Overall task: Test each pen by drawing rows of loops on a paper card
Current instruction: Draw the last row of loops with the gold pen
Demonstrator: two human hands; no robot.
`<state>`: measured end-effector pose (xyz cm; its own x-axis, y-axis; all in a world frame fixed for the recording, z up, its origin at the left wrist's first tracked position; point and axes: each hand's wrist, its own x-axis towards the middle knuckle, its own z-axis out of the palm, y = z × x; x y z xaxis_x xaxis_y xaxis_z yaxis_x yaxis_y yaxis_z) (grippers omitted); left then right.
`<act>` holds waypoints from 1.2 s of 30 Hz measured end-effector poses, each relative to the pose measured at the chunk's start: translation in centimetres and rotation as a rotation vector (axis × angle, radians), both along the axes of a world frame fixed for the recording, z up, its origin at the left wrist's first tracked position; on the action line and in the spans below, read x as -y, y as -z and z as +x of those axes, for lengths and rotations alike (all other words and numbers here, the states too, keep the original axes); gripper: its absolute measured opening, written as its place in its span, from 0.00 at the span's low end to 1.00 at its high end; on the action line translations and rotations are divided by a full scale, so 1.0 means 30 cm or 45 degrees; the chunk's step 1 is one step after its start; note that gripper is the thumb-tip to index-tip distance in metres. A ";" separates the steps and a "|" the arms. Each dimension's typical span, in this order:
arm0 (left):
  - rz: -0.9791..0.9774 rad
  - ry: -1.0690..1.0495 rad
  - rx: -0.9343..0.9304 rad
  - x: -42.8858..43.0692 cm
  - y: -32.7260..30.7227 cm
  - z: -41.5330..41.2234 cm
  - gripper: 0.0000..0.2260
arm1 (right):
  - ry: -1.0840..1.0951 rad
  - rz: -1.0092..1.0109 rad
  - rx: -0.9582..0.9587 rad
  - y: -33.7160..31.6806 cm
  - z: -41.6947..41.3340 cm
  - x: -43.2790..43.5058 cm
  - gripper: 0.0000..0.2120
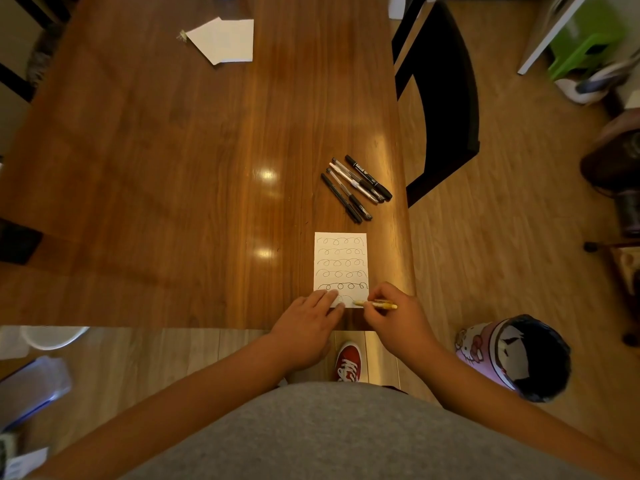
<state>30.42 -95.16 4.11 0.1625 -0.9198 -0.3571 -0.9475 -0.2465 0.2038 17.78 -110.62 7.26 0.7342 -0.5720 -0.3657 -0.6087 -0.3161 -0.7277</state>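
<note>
A white paper card [340, 258] lies near the table's right front corner, with several rows of dark loops drawn on it. My left hand [306, 323] presses flat on the card's lower left corner. My right hand [394, 317] grips a yellow pen [375, 304], whose tip touches the card's bottom row. Several black and clear pens [356, 187] lie in a loose bunch on the table just beyond the card.
The wooden table [173, 168] has folded white papers [225, 39] at its far side. A black chair [440, 98] stands at the right edge. A pink bin [512, 355] sits on the floor to the right, and a red shoe [348, 362] shows below the table edge.
</note>
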 end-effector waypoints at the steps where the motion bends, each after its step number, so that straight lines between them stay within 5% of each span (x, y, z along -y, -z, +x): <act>1: -0.011 0.000 -0.005 0.002 0.002 -0.002 0.31 | -0.010 -0.012 -0.001 0.003 0.000 -0.003 0.04; 36: -0.049 0.007 -0.090 0.045 -0.005 -0.015 0.30 | 0.038 -0.043 0.059 0.004 -0.002 0.019 0.07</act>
<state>29.97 -96.52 4.26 0.1327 -0.9340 -0.3316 -0.9318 -0.2317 0.2796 17.72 -111.18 7.13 0.7322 -0.6053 -0.3122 -0.5844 -0.3229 -0.7445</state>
